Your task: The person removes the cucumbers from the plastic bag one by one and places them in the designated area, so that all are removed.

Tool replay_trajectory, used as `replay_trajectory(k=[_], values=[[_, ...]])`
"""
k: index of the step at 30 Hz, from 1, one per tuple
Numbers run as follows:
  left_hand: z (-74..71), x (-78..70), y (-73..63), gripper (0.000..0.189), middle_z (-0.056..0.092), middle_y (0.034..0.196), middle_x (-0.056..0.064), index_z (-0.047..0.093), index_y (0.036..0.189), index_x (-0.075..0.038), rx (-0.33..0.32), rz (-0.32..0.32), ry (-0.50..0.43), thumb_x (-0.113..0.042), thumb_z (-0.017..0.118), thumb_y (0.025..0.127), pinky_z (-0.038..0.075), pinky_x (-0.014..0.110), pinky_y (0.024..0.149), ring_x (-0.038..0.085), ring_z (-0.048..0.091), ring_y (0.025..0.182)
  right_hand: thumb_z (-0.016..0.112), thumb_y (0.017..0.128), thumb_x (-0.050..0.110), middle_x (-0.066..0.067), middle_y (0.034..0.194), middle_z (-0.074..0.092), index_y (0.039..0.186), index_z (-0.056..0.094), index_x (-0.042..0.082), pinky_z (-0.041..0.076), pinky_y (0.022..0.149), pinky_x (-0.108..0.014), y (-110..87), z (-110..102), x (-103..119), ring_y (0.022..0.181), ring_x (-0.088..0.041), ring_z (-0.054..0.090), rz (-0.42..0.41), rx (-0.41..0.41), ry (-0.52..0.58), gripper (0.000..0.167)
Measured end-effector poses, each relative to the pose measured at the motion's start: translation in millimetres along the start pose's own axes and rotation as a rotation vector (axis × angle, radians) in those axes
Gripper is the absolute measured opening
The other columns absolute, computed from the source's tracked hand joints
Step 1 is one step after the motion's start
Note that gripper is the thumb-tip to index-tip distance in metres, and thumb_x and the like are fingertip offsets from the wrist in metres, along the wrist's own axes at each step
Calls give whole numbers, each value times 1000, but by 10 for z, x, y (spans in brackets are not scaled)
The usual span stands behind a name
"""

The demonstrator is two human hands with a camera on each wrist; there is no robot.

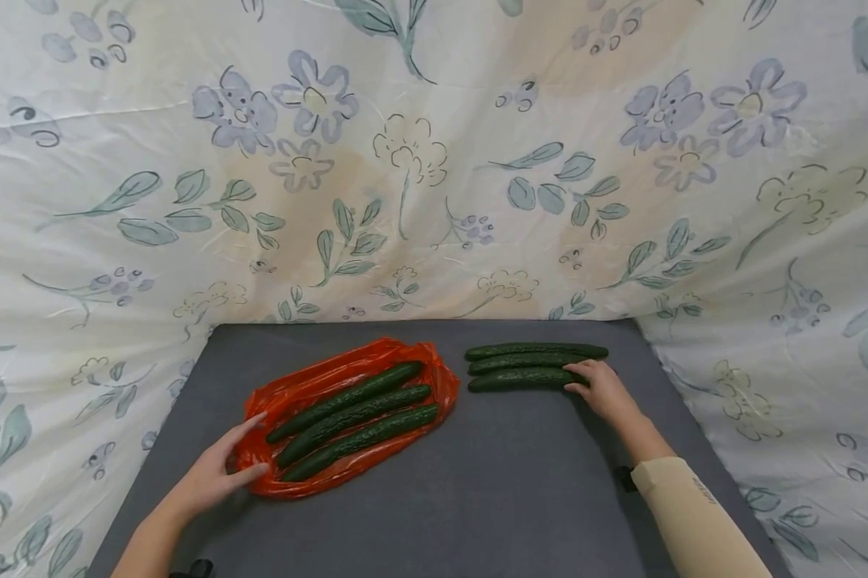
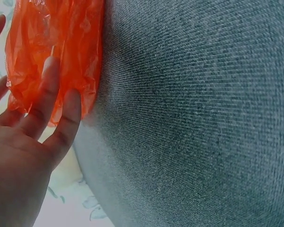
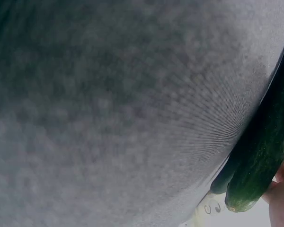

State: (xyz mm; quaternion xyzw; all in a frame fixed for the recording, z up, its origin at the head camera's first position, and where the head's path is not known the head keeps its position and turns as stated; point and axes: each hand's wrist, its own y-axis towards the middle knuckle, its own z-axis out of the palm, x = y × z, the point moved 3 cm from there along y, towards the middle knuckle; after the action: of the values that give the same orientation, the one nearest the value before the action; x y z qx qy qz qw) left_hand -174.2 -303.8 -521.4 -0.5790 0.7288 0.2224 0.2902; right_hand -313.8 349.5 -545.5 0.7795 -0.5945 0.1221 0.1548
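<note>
On the left of the table, an orange-red plastic bag (image 1: 397, 351) lies spread under three dark green cucumbers (image 1: 354, 411), side by side and slanting. My left hand (image 1: 213, 474) is at the bag's left end with fingers spread; in the left wrist view its fairly straight fingers (image 2: 68, 116) overlap the crumpled plastic. To the right, three more cucumbers (image 1: 538, 360) lie in a close row. My right hand (image 1: 607, 392) pinches the right end of the nearest one, thumb on its near side. The right wrist view has that cucumber (image 3: 262, 156) at its right edge, the hand partly cut off.
A dark grey ribbed cloth covers the table (image 1: 491, 482). White floral fabric (image 1: 434, 201) hangs behind it and along both sides, close to the table's edges. A strip of grey surface separates the bag from the right-hand row.
</note>
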Motion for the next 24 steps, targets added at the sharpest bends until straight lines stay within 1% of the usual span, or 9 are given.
replay_trajectory(k=[3, 7, 10, 14, 15, 20, 24], values=[[1, 5, 0, 74, 51, 144, 24, 36, 156, -9, 2, -14, 8, -30, 72, 94, 54, 28, 80, 43, 56, 125, 73, 91, 14, -21, 121, 63, 133, 63, 1, 47, 91, -58, -25, 5, 29, 114, -44, 55, 8, -14, -27, 45], [-1, -9, 5, 72, 52, 144, 22, 38, 155, -11, 0, -29, 9, -31, 71, 94, 54, 30, 81, 42, 56, 125, 76, 89, 14, -21, 119, 59, 125, 68, 1, 47, 90, -56, -43, 6, 63, 110, -42, 55, -7, -58, -79, 39], [-3, -22, 16, 71, 53, 143, 21, 40, 154, -12, -2, -31, 8, -32, 71, 94, 54, 32, 82, 41, 56, 125, 78, 88, 16, -19, 117, 57, 121, 71, 3, 46, 91, -57, -60, 0, 82, 108, -40, 55, 0, -90, -100, 36], [-2, -26, 25, 69, 55, 141, 20, 42, 153, -11, -11, -18, 19, -32, 71, 94, 54, 32, 83, 39, 57, 123, 78, 89, 18, -17, 118, 60, 123, 71, 7, 47, 90, -57, -76, -20, 139, 109, -39, 57, -1, -126, -86, 37], [-2, -25, 24, 69, 56, 140, 20, 42, 153, -11, -15, -14, 22, -32, 71, 94, 54, 33, 83, 39, 58, 123, 77, 89, 17, -16, 119, 61, 124, 71, 8, 48, 87, -56, -75, -31, 169, 109, -39, 57, -11, -134, -79, 37], [-5, -15, 7, 68, 57, 140, 20, 44, 152, -10, -34, -3, 39, -31, 72, 94, 54, 32, 84, 39, 57, 123, 74, 92, 12, -14, 120, 64, 126, 70, 9, 51, 86, -53, -31, -79, 350, 110, -36, 60, -58, -160, -30, 35], [1, 2, -12, 67, 56, 140, 19, 45, 151, -11, -38, -5, 44, -31, 73, 94, 54, 30, 83, 37, 58, 121, 74, 92, 14, -15, 124, 65, 129, 68, 8, 50, 90, -54, 18, -93, 486, 115, -38, 59, -83, -156, 16, 37]])
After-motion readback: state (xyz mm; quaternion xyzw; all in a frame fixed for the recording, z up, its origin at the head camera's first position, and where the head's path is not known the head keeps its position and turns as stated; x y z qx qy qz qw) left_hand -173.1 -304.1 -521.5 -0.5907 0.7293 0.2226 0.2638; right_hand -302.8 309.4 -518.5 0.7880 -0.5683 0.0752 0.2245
